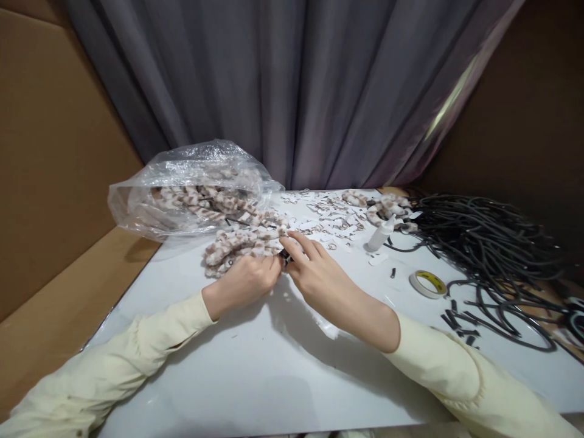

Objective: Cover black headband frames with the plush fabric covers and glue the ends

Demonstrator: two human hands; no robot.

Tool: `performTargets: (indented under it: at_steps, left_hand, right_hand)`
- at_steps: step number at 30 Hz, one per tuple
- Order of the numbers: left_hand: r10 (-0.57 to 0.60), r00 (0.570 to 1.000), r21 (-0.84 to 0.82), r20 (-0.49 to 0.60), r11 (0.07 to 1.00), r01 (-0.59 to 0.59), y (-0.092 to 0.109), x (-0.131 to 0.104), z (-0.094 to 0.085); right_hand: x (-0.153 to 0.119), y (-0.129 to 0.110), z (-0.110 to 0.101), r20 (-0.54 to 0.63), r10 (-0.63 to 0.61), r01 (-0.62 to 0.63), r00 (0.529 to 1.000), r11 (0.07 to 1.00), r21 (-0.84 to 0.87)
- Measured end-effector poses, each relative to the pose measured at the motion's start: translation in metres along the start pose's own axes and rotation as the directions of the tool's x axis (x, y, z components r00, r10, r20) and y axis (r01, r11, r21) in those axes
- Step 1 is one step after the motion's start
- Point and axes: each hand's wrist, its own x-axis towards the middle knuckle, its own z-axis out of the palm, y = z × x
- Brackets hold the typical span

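Note:
My left hand is closed at the front edge of a coiled, fluffy brown-and-white plush cord, with its fingers wrapped round the end. My right hand meets it from the right, thumb and fingertips on a small black piece at that end. The fingers hide most of this piece, so I cannot tell how it joins the cord. Just behind the coil, a clear plastic bag holds more of the same spotted plush.
Small rings and paper scraps litter the table's back. To the right are a white squeeze bottle, a tape roll, cut black bits and a large heap of black cords. Cardboard walls flank the white table.

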Motion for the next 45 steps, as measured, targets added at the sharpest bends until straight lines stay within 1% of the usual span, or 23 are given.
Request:
performTargets:
  at_steps: [4, 6, 8, 10, 12, 14, 16, 19, 24, 26, 28, 30, 31, 33, 36, 40, 45]
  left_hand:
    - [-0.028, 0.998, -0.166, 0.065, 0.985, 0.038, -0.006, 0.001, -0.005]
    - [-0.068, 0.993, -0.261, 0.097, 0.961, 0.091, -0.009, 0.004, -0.011]
    - [-0.13, 0.984, -0.402, 0.124, 0.9, 0.169, -0.012, 0.006, -0.02]
    - [-0.172, 0.976, -0.546, 0.136, 0.809, 0.219, -0.014, 0.009, -0.03]
    - [-0.172, 0.976, -0.629, 0.132, 0.747, 0.217, -0.015, 0.01, -0.036]
    - [-0.158, 0.979, -0.653, 0.128, 0.73, 0.203, -0.016, 0.011, -0.038]
    - [-0.143, 0.98, -0.642, 0.135, 0.741, 0.197, -0.016, 0.011, -0.035]
    - [-0.13, 0.984, -0.602, 0.123, 0.778, 0.178, -0.015, 0.008, -0.025]
    - [-0.164, 0.984, -0.54, 0.068, 0.823, 0.175, -0.015, 0.001, -0.012]
    - [-0.13, 0.99, -0.468, 0.058, 0.872, 0.142, -0.013, -0.001, -0.011]
    - [-0.078, 0.995, -0.357, 0.066, 0.929, 0.096, -0.01, -0.002, -0.011]
    - [-0.062, 0.995, -0.267, 0.074, 0.96, 0.079, -0.007, -0.002, -0.012]
    - [-0.066, 0.995, -0.254, 0.076, 0.964, 0.083, -0.006, -0.002, -0.013]
    - [-0.075, 0.995, -0.282, 0.069, 0.955, 0.092, -0.005, -0.002, -0.015]
    - [-0.05, 0.997, -0.294, 0.066, 0.953, 0.068, -0.005, -0.001, -0.015]
    - [-0.015, 0.999, -0.201, 0.051, 0.979, 0.025, -0.004, 0.0, -0.013]
    - [0.036, 0.999, -0.095, -0.013, 0.995, -0.037, -0.001, -0.002, -0.008]
  right_hand:
    - [0.001, 0.016, -0.002, 0.098, 0.026, -0.05, 0.995, 0.968, 0.247]
    - [0.002, 0.021, -0.003, 0.111, 0.045, -0.08, 0.993, 0.938, 0.338]
    - [0.002, 0.023, -0.004, 0.116, 0.051, -0.094, 0.992, 0.914, 0.395]
    - [0.002, 0.023, -0.005, 0.112, 0.053, -0.096, 0.992, 0.901, 0.424]
    - [0.0, 0.022, -0.005, 0.077, 0.039, -0.07, 0.996, 0.891, 0.449]
    - [-0.001, 0.021, -0.006, 0.045, 0.033, -0.05, 0.998, 0.878, 0.477]
    - [-0.002, 0.02, -0.009, 0.047, 0.052, -0.068, 0.998, 0.864, 0.499]
    - [-0.001, 0.019, -0.012, 0.082, 0.076, -0.108, 0.994, 0.846, 0.523]
    - [0.001, 0.022, -0.01, 0.094, 0.052, -0.095, 0.994, 0.835, 0.541]
    - [0.001, 0.023, -0.007, 0.103, 0.049, -0.098, 0.993, 0.831, 0.548]
    - [0.001, 0.022, -0.005, 0.13, 0.057, -0.12, 0.99, 0.822, 0.557]
    - [0.001, 0.021, -0.004, 0.165, 0.068, -0.15, 0.984, 0.814, 0.561]
    - [0.002, 0.021, -0.004, 0.181, 0.073, -0.165, 0.981, 0.808, 0.565]
    - [0.002, 0.02, -0.006, 0.207, 0.087, -0.194, 0.975, 0.788, 0.584]
    - [0.004, 0.019, -0.009, 0.222, 0.117, -0.235, 0.968, 0.735, 0.636]
    - [0.006, 0.021, -0.011, 0.216, 0.142, -0.254, 0.966, 0.673, 0.694]
    - [0.009, 0.024, -0.011, 0.233, 0.207, -0.312, 0.95, 0.645, 0.698]
